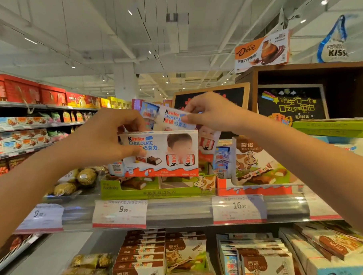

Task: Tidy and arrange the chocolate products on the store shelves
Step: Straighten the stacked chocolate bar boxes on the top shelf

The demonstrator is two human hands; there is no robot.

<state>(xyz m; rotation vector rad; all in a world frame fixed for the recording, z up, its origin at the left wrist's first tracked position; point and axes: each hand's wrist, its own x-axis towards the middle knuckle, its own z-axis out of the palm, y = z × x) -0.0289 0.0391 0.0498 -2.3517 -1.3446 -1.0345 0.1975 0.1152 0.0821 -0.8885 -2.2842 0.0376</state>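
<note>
My left hand [105, 137] grips the left end of a white and red Kinder Chocolate box [165, 155], held upright in front of the top shelf. Just above and behind it, my right hand [208, 111] pinches the top edge of a second Kinder box [173, 119], which is tilted and partly hidden by the front box. A green Bainuo display tray [153, 191] sits below the boxes on the shelf. To its right stands a Bainuo cow-print chocolate box [256, 161] in a red tray [257, 189].
Gold-wrapped chocolates [81, 179] lie left of the green tray. Price tags [120, 213] line the shelf rail [179, 212]. Brown Bainuo packs [184, 251] and Dove boxes [335, 268] fill the lower shelf. A chalkboard sign [292, 102] and a green box [331, 126] sit at upper right.
</note>
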